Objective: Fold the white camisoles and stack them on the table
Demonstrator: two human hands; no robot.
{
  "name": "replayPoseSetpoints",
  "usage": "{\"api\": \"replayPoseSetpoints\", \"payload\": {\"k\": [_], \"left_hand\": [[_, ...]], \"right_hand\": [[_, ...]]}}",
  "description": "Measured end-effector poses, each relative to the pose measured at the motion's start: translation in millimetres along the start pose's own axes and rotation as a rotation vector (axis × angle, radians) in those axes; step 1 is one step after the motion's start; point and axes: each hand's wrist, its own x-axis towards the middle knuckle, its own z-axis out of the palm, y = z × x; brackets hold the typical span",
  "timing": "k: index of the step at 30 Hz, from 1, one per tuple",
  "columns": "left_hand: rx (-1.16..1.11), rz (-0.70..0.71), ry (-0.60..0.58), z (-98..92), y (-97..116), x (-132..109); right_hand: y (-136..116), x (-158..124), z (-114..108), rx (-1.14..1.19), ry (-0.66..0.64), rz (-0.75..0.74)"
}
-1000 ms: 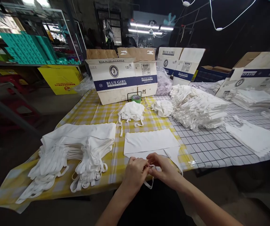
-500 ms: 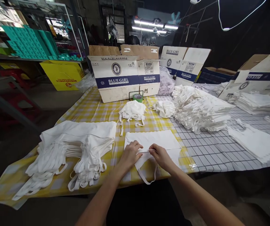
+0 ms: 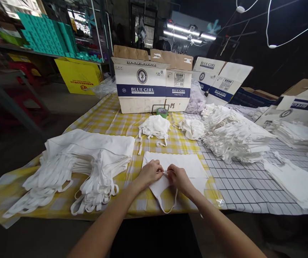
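Observation:
A flat white cloth bag [image 3: 186, 165] lies on the yellow checked tablecloth [image 3: 111, 125] right in front of me. My left hand [image 3: 150, 172] and my right hand [image 3: 177, 178] meet on its near edge, both pinching the white fabric where the strap joins. The bag's strap loop [image 3: 167, 204] hangs down toward the table's front edge. A thick stack of finished white bags [image 3: 84, 157] with dangling straps lies to the left of my hands.
Two crumpled white bundles [image 3: 155, 128] lie behind the bag, with a green tape roll [image 3: 162, 111] and an open "BLUE GIRL" carton [image 3: 148, 87] beyond. A big heap of white bags [image 3: 234, 134] rests on the grey grid cloth [image 3: 250, 186] at right. More cartons stand at far right.
Both hands moved forward from the table's front edge onto the bag. The strap they held is laid down over the bag's near edge, its loop hanging. The view has tilted slightly.

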Motion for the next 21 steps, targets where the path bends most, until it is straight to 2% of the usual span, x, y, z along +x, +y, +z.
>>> {"api": "replayPoseSetpoints", "payload": {"k": [4,9,21], "left_hand": [[-0.096,-0.062,-0.04,-4.4,-2,4],[-0.133,-0.072,-0.067,-9.1,-2,7],[-0.166,-0.075,-0.102,-13.5,-2,6]], "right_hand": [[-8,1,-4,-0.247,-0.056,-0.074],[-9,8,-3,-0.462,-0.128,-0.03],[-15,16,-9,-0.551,-0.19,-0.054]]}}
